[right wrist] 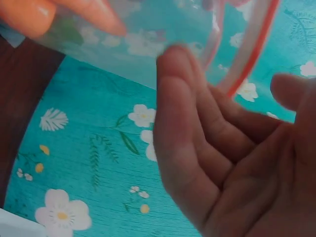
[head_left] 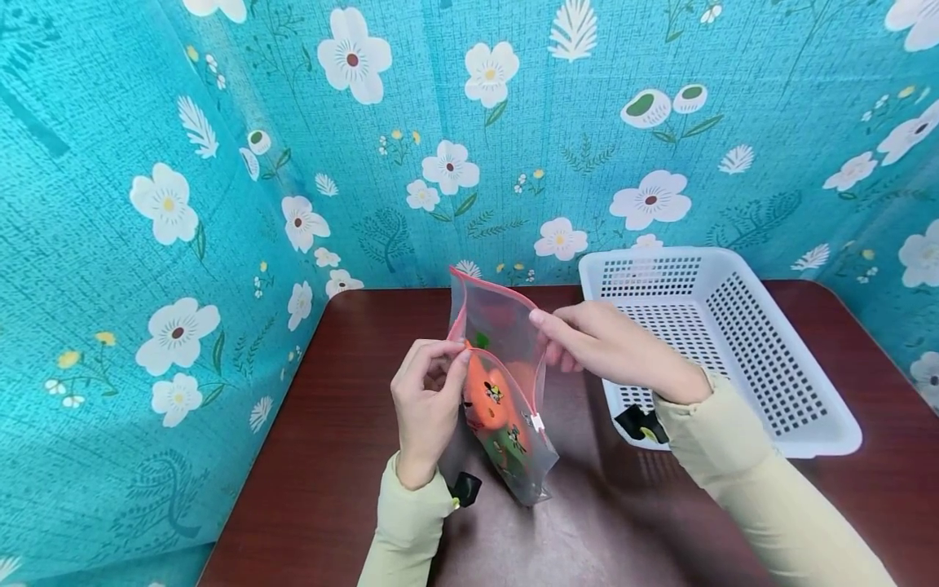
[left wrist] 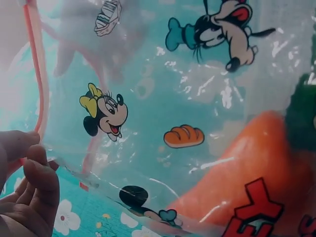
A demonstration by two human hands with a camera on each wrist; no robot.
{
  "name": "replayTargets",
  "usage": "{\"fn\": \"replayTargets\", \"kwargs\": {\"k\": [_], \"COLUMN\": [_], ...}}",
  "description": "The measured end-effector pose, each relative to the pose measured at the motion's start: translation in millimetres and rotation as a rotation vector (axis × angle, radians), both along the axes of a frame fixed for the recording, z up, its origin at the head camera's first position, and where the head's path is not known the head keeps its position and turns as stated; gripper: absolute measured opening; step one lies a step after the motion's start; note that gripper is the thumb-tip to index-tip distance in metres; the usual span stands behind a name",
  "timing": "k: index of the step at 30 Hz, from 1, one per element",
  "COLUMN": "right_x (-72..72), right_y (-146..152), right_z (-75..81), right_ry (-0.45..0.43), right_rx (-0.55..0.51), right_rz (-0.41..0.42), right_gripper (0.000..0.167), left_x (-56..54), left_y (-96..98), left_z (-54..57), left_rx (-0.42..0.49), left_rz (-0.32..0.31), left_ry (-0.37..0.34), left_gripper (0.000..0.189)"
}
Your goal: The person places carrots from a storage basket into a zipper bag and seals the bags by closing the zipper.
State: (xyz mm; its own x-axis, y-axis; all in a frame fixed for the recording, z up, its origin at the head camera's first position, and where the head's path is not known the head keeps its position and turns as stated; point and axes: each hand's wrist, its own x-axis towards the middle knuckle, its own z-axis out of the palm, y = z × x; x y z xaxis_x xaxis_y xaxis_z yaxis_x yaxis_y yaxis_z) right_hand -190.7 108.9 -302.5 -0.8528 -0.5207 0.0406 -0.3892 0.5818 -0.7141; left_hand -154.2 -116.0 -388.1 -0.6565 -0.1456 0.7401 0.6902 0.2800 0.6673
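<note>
A clear zip bag (head_left: 531,481) with a red zip strip and printed cartoon figures stands tilted above the table, its mouth spread. Inside, an orange tapered thing (left wrist: 252,158) like a carrot lies with something green (left wrist: 302,113). My left hand (head_left: 429,399) pinches the near-left part of the rim between thumb and fingers. At the far-right rim is my right hand (head_left: 609,342); in the right wrist view its bent fingers (right wrist: 175,118) lie against the bag, and the thumb stands apart from them. A white slider (head_left: 538,422) sits at the right end of the zip.
To the right stands a white plastic basket (head_left: 829,424) with perforated walls, partly behind my right forearm. The dark red-brown table (head_left: 315,456) meets a turquoise flowered cloth (head_left: 440,220) at its back and sides. Black devices (head_left: 466,489) are strapped at both wrists.
</note>
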Motion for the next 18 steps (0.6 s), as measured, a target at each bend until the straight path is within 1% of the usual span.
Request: {"fn": "replayTargets", "kwargs": {"k": [2, 4, 8, 9, 10, 12, 14, 16, 18], "right_x": [5.2, 11.0, 24.0, 27.2, 30.1, 35.2, 39.7, 44.5, 49.0], "right_y": [2, 3, 4, 4, 3, 0, -3, -6, -9], "right_z": [3.8, 6.6, 8.9, 8.9, 8.2, 6.7, 5.1, 4.1, 3.7], "right_ry": [-0.022, -0.016, 0.028, 0.034, 0.044, 0.070, 0.096, 0.137, 0.168], "right_rx": [0.018, 0.037, 0.079, 0.090, 0.103, 0.136, 0.179, 0.221, 0.235], "right_rz": [-0.011, 0.002, 0.066, 0.081, 0.096, 0.122, 0.130, 0.133, 0.144], "right_gripper": [0.046, 0.044, 0.038, 0.041, 0.047, 0.063, 0.077, 0.084, 0.081], "left_x": [0.5, 0.9, 2.0, 2.4, 2.8, 3.7, 5.0, 6.5, 7.7], "left_y": [-0.1, 0.1, 1.6, 1.9, 2.3, 3.2, 4.6, 6.3, 8.0], "left_z": [0.6, 1.1, 1.6, 1.6, 1.4, 1.4, 1.6, 1.2, 1.0], "left_rx": [0.015, 0.029, 0.058, 0.064, 0.072, 0.086, 0.097, 0.102, 0.094], "left_rz": [0.011, 0.018, 0.029, 0.032, 0.030, 0.028, 0.034, 0.048, 0.076], "left_ry": [0.004, 0.015, 0.039, 0.041, 0.044, 0.047, 0.051, 0.059, 0.073], "left_gripper": [0.010, 0.010, 0.009, 0.009, 0.009, 0.009, 0.009, 0.009, 0.009]}}
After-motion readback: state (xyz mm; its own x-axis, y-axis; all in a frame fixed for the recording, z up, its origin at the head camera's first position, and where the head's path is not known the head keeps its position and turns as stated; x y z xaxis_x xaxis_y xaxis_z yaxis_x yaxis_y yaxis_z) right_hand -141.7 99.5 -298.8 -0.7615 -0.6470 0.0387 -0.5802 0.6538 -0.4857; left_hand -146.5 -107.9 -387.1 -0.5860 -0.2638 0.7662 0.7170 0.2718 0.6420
